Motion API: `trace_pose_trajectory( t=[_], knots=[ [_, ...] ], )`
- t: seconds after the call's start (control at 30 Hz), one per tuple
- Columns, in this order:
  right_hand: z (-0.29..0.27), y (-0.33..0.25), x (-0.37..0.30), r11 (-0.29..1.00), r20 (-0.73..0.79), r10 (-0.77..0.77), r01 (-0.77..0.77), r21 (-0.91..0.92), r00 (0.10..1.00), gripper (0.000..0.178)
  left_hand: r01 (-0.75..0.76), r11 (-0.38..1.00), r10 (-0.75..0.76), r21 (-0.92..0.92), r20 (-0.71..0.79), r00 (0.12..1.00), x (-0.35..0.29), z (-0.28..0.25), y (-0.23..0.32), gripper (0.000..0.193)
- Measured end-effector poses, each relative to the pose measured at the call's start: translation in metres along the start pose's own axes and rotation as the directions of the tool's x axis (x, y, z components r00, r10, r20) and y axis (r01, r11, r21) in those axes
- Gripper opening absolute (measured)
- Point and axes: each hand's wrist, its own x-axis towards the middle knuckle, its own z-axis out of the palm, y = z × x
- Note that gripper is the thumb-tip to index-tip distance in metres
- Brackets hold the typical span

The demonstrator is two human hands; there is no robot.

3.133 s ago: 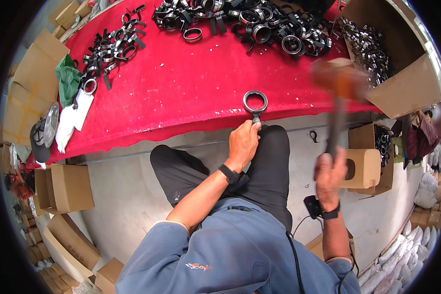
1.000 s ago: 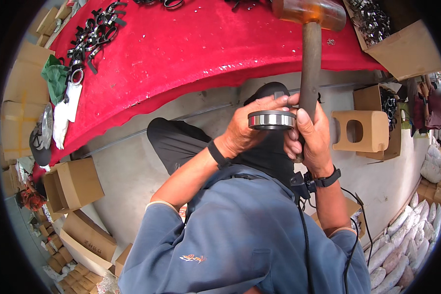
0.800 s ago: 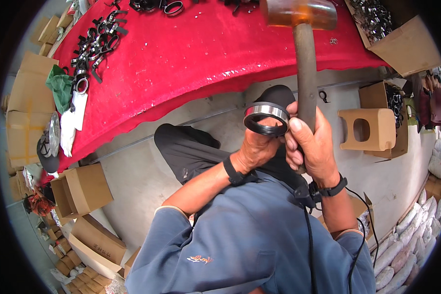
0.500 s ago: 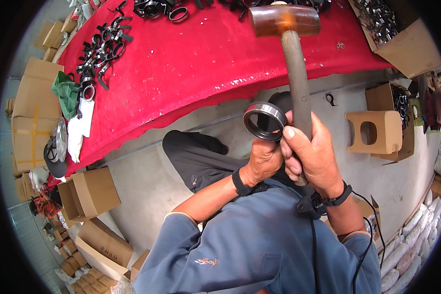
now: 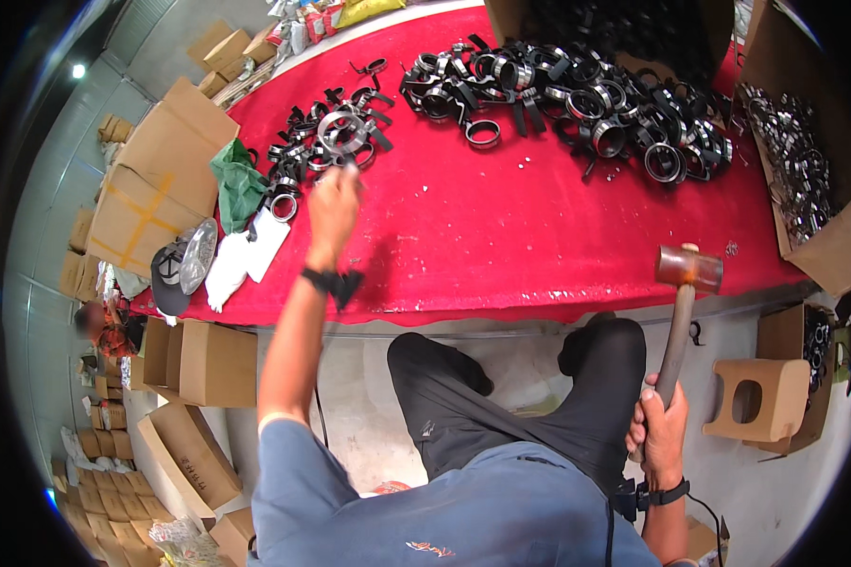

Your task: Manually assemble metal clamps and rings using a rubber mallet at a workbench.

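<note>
Head view: ring (image 5: 322,135) seems pinched by its stem in our left hand (image 5: 336,206), held over the far-left side of the red cloth (image 5: 482,231). Below and around it in view lies the left pile (image 5: 289,161) of black-and-steel rings. Ring and fingertips blurred; we can't make out whether the ring touches the pile.

Step in hand, as we judge it: adding this ring to the left pile. Next move would call for lowering the ring the last little way, if any gap remains, then loosening the pinch without dragging neighbours along. Stems and bands there look tangled, so a snag seems possible.

Left arm nearly straight, reaching forward and a little inward, back of the hand toward us, fingers drawn together at the stem. No gap shows between the fingers, though blur hides the detail.

Right hand (image 5: 659,427) wraps the lower handle of the hammer (image 5: 679,328), fingers curled well round it. Forearm short in view, kept by our right side; hammer near upright, leaning a touch right, amber head overlapping the cloth's front edge. Larger right pile (image 5: 577,99) lies well apart from both hands.
</note>
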Motion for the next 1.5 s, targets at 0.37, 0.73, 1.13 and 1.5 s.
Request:
trace_pose_trajectory(
  t=[0.37,0.73,1.13,1.5],
  knots=[
    [0.007,0.004,0.015,0.998,-0.087,-0.005,-0.001,-0.068,0.996,0.027,-0.086,0.993,0.094,0.083,-0.108,0.990,0.208,0.097,-0.022,0.055],
    [-0.009,-0.012,0.178,0.831,-0.218,-0.533,0.459,-0.314,0.817,0.045,0.224,0.836,-0.104,-0.501,0.257,0.961,0.358,0.256,-0.099,0.096],
    [-0.016,-0.030,0.207,0.965,-0.287,-0.261,0.256,-0.056,0.922,0.024,0.412,0.564,-0.029,-0.716,0.481,0.876,0.345,0.290,-0.066,0.055],
    [-0.017,-0.034,0.211,0.946,-0.160,-0.314,0.295,-0.131,0.936,0.015,0.395,0.259,-0.247,-0.882,0.335,0.909,0.209,0.345,0.068,0.054]
  ],
)
